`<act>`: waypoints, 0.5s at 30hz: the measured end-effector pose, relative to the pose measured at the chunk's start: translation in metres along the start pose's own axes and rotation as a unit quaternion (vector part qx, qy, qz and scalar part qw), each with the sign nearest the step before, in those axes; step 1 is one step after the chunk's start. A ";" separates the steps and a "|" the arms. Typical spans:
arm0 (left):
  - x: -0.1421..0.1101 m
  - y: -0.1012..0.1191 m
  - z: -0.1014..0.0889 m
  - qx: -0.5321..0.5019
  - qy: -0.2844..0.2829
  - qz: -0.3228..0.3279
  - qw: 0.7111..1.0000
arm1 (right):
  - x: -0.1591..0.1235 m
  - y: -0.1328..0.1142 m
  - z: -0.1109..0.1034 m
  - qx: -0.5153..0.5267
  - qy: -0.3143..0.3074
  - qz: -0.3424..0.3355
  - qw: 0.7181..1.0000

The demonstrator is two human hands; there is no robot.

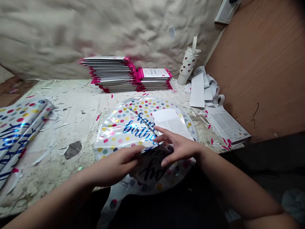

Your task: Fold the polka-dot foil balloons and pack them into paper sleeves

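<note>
Left hand (116, 166) has the foil (152, 170) pinched, can't tell if right hand (182, 147) does; I'd keep creases flat tbh.

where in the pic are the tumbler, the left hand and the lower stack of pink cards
tumbler (187, 68): head view, on the middle of its body
left hand (119, 164): head view, on the back of the hand
lower stack (154, 73): head view, on the top card's face
</note>
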State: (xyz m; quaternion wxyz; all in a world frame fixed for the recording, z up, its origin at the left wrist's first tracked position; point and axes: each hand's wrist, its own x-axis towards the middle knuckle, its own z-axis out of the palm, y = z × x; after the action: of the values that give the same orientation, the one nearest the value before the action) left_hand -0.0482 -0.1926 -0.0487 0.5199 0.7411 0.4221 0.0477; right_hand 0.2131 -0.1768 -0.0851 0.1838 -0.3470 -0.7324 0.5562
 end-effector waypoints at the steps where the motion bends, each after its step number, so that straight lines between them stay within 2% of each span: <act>1: 0.008 0.008 -0.002 0.019 -0.027 0.019 0.999 | 0.001 0.002 0.000 0.039 -0.023 0.015 0.999; 2: 0.015 0.015 -0.002 0.043 -0.033 0.037 0.998 | 0.001 0.006 -0.002 0.080 -0.048 0.041 0.995; 3: 0.021 0.021 0.000 0.072 -0.006 0.056 0.996 | 0.001 0.011 -0.005 0.124 -0.060 0.075 0.988; 4: 0.027 0.025 0.004 0.107 0.049 0.076 0.990 | -0.001 0.018 -0.010 0.175 -0.034 0.115 0.977; 5: 0.034 0.028 0.011 0.148 0.122 0.097 0.977 | -0.003 0.026 -0.018 0.224 0.030 0.155 0.962; 6: 0.041 0.030 0.021 0.194 0.187 0.122 0.955 | -0.006 0.035 -0.027 0.265 0.120 0.191 0.938; 7: 0.048 0.031 0.032 0.243 0.224 0.152 0.931 | -0.009 0.045 -0.038 0.292 0.218 0.217 0.906; 8: 0.057 0.031 0.044 0.293 0.224 0.186 0.911 | -0.012 0.055 -0.048 0.305 0.302 0.233 0.873; 9: 0.067 0.032 0.056 0.341 0.196 0.218 0.893 | -0.014 0.063 -0.059 0.308 0.360 0.240 0.847; 10: 0.078 0.032 0.066 0.385 0.155 0.241 0.877 | -0.016 0.070 -0.068 0.307 0.391 0.244 0.833; 12: 0.102 0.033 0.077 0.451 0.084 0.240 0.855 | -0.019 0.079 -0.081 0.309 0.420 0.247 0.817; 15: 0.135 0.035 0.069 0.491 0.023 0.183 0.852 | -0.022 0.080 -0.095 0.318 0.468 0.223 0.794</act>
State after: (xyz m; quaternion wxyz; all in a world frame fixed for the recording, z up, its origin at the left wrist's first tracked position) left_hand 0.0932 -0.1557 -0.1013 0.0607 0.9625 0.2587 -0.0543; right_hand 0.3150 -0.1164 -0.1278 0.4752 -0.6404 -0.2413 0.5531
